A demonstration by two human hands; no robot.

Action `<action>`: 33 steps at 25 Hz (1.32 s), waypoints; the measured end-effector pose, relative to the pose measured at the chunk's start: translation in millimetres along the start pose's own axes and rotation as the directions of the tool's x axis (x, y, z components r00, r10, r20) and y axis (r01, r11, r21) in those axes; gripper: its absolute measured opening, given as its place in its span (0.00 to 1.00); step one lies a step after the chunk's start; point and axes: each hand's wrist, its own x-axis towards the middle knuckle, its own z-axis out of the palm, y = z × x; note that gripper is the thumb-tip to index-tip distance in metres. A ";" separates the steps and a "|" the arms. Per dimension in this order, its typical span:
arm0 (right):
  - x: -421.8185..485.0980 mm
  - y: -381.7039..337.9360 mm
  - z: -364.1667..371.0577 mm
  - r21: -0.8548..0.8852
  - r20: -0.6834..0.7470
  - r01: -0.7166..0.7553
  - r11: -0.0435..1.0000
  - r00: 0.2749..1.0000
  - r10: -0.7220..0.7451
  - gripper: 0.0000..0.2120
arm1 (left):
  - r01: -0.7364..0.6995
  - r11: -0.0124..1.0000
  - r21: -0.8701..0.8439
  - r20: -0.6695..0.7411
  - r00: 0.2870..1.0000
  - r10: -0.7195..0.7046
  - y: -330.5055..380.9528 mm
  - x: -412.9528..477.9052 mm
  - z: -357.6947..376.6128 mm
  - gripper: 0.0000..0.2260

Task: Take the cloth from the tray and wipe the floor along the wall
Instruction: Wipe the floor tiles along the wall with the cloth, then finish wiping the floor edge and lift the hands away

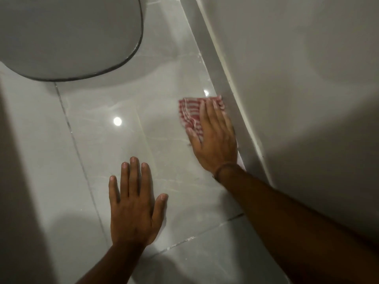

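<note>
Right hand [213, 138] — fingers flat, pressing my red-and-white checked cloth [191, 113] onto the floor [123, 144], tight against the wall's skirting [231, 103]. Left hand [133, 203] — fingers spread, palm down on tile, well apart from it.

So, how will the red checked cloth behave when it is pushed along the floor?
The cloth looks thin and floppy, so it probably bunches unless the right hand presses it flat. The glossy floor should let it slide easily.
</note>
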 end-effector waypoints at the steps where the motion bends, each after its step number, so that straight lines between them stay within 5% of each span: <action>1: 24.9 -6.9 -1.0 0.009 -0.003 0.007 1.000 1.000 -0.007 0.36 | 0.003 1.000 -0.001 -0.001 1.000 -0.003 0.0 -0.8 -0.2 0.38; 7: 58.9 -14.8 -7.6 -0.033 0.030 0.030 0.999 0.999 -0.029 0.31 | -0.013 1.000 -0.020 0.008 1.000 0.013 0.1 -0.8 -2.2 0.38; 12: -95.2 18.5 -8.9 0.029 0.059 -0.059 0.998 0.997 0.057 0.31 | -0.007 0.998 -0.067 0.051 0.999 0.010 4.0 -5.9 -12.4 0.37; 16: -256.7 48.5 -28.2 0.095 0.103 -0.181 0.979 0.980 0.172 0.24 | -0.013 0.994 -0.107 0.220 0.975 0.036 0.8 -23.5 -37.8 0.36; 19: -333.1 56.1 -67.2 0.210 0.303 -0.406 0.889 0.892 0.336 0.24 | 0.012 0.991 -0.134 0.405 0.913 0.044 8.5 -72.5 -81.2 0.42; 21: -355.7 48.7 -111.7 0.255 0.446 -0.444 0.859 0.842 0.303 0.21 | 0.028 0.995 -0.100 0.494 0.869 0.025 9.3 -115.8 -118.9 0.46; 24: -359.6 23.7 -172.9 0.270 0.555 -0.500 0.823 0.779 0.291 0.20 | 0.083 0.993 -0.080 0.507 0.861 -0.031 11.7 -171.2 -184.4 0.43; 28: -294.9 -29.4 -253.3 0.316 0.426 -0.310 0.897 0.891 0.158 0.22 | 0.129 0.989 -0.070 0.487 0.870 -0.080 16.2 -176.0 -293.1 0.40; 33: -75.2 -163.2 -382.8 0.540 0.354 -0.254 0.803 0.934 0.057 0.19 | 0.256 0.954 -0.156 0.354 0.916 -0.187 25.3 -65.4 -423.9 0.52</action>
